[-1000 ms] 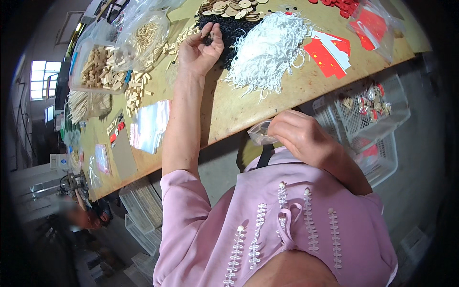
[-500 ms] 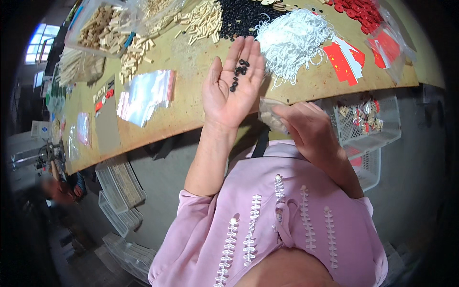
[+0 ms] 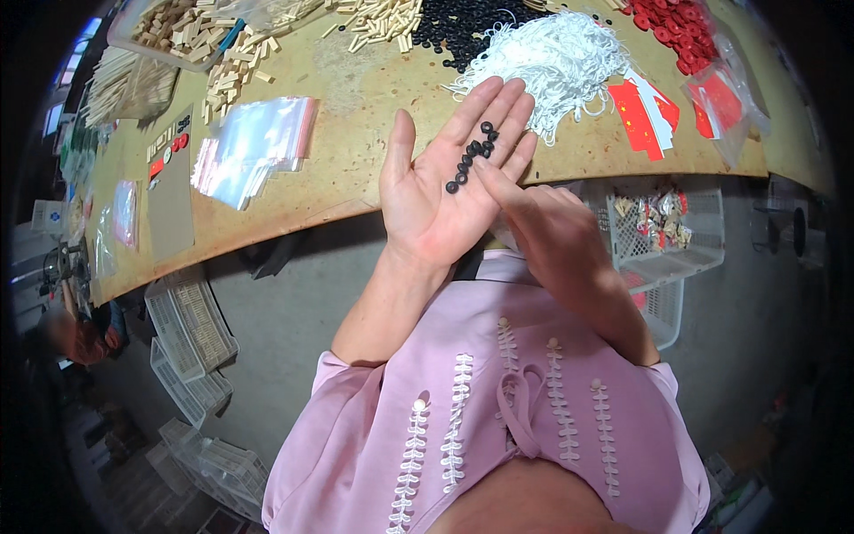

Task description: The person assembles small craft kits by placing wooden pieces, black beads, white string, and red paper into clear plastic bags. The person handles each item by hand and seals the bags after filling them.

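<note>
My left hand is turned palm up with its fingers stretched out and thumb apart. Several small round black beads lie loose in a slanting line across its palm and fingers. My right hand reaches in from the right, and its index fingertip is at the beads. The other fingers of that hand are curled on a small clear plastic bag, of which only a sliver shows below the hand. What the bag contains is hidden now; the earlier picture shows pale wooden pieces in it.
Beyond my hands, the table bears a heap of white cords, black beads, red discs, wooden pieces, red flag cards and clear bags. A plastic basket stands below the table edge at right.
My left hand has turned and shifted right and slightly down with the beads. My right index finger has come over to the beads, and the bag is now mostly hidden.
</note>
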A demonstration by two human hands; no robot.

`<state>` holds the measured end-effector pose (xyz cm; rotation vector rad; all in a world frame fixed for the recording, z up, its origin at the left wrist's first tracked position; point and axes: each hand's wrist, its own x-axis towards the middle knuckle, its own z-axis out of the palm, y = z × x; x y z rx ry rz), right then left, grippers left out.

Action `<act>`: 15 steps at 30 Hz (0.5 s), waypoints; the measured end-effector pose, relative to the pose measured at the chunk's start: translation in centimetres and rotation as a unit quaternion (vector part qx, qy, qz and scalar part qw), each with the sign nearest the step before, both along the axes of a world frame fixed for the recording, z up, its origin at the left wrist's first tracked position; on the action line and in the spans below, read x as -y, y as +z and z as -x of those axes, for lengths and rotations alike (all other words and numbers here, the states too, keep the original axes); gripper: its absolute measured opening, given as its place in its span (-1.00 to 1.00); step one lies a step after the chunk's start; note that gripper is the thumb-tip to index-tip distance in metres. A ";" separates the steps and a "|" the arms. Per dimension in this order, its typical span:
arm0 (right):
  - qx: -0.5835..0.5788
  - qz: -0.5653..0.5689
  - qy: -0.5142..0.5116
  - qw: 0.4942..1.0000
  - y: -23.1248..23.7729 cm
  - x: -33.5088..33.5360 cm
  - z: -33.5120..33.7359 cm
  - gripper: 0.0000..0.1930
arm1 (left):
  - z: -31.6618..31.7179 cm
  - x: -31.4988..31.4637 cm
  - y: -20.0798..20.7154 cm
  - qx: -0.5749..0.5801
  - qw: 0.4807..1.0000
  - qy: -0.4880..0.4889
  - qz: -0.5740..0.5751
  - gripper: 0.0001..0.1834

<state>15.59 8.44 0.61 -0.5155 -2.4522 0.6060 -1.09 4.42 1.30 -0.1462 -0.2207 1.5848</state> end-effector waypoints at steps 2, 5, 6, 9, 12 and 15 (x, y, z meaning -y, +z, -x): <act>0.010 0.000 0.005 1.000 0.1 0.0 0.1 -0.38 | 0.0 0.1 0.0 -0.017 1.000 0.002 0.000 -0.06; 0.022 0.003 0.013 1.000 0.3 0.1 0.3 -0.38 | 0.0 0.2 -0.2 -0.026 1.000 0.006 -0.008 -0.08; 0.026 0.004 0.015 1.000 0.4 0.1 0.3 -0.39 | 0.1 0.2 -0.3 -0.026 1.000 0.007 -0.012 -0.09; 0.039 0.003 0.015 0.999 0.5 0.1 0.3 -0.40 | 0.1 0.2 -0.5 -0.031 0.999 0.008 -0.009 -0.10; 0.033 0.001 0.009 0.999 0.2 0.2 0.3 -0.40 | 0.1 0.2 -0.5 -0.026 1.000 0.005 -0.011 -0.12; 0.046 0.010 0.011 0.999 0.6 0.1 0.2 -0.40 | 0.1 0.2 -0.8 -0.006 1.000 0.002 0.004 -0.13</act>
